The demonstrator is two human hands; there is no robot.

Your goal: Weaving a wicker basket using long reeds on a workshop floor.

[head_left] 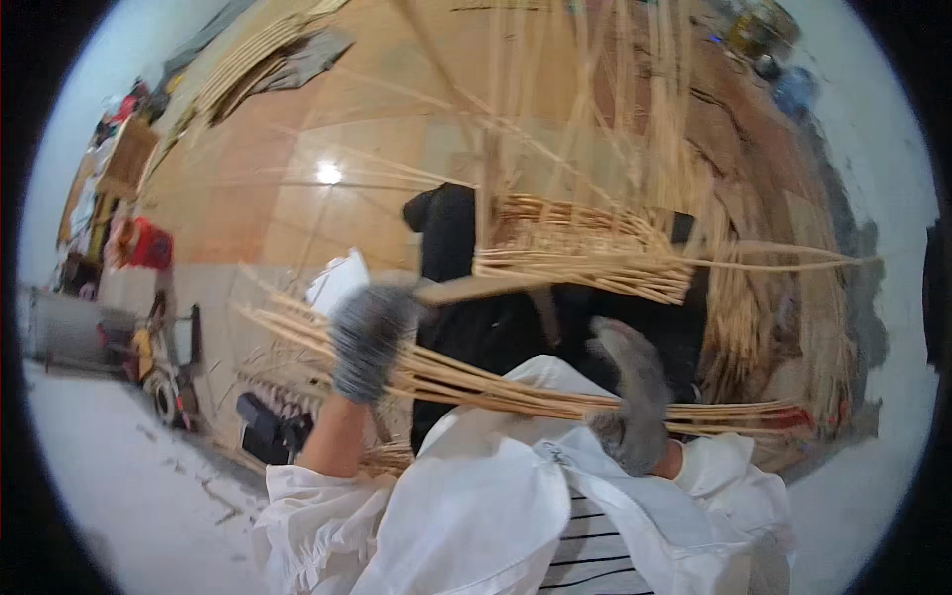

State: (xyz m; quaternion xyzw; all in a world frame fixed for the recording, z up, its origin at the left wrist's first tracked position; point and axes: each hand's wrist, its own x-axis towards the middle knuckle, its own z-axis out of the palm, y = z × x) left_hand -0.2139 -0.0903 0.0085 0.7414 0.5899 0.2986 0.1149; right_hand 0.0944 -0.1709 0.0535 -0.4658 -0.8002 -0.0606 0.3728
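My left hand [372, 342] wears a grey knit glove and is closed around one end of a flat, pale wooden stick [466, 288]. A bundle of thin wicker canes [476, 382] runs sideways across my lap, passing beneath both hands. Over its right part is my right hand [635, 397], gloved in grey. Motion smears its fingers, so its grip cannot be made out. Ahead of me a partly woven wicker basket [575, 243] rests on black cloth [451, 238] over my legs. Long upright canes [595, 99] rise from its sides.
Loose canes [739, 327] lie in a heap on the right. A white object [337, 283] shows behind my left hand. At the left are a red container [149, 245] and a wheeled metal thing [164, 387]. Flat corrugated sheets [253, 74] lie at the far left.
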